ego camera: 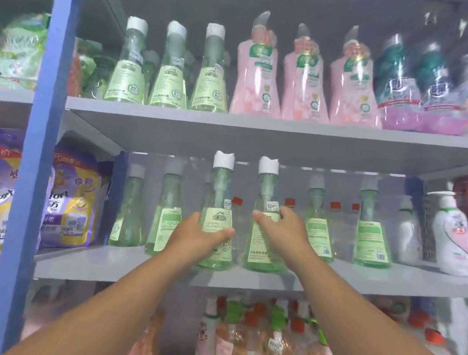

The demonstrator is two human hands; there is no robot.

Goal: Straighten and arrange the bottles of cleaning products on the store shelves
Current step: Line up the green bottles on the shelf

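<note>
I have both hands on the middle shelf point(242, 281), centre of the frame. My left hand point(198, 237) wraps the lower body of 1 green flask-shaped bottle point(219, 205), thumb across its front label. My right hand point(282, 229) wraps the neighbouring green bottle point(267, 188) just right of it, fingers curled round the upper body below the neck. Both grips are closed on their bottles, neither slack.

Both bottles stand at the shelf's front edge, long axes near vertical, white caps up; the 2 are just beside each other with a narrow gap. Each sits directly ahead of its own hand, so neither arm need cross.

Behind them, 4 similar green bottles point(373, 227) stand further back in a loose row, some labels turned away. My judgement: the next move is to seat these 2 in line with that row, labels forward. Risk: the wide bases may knock the rear bottles.
</note>
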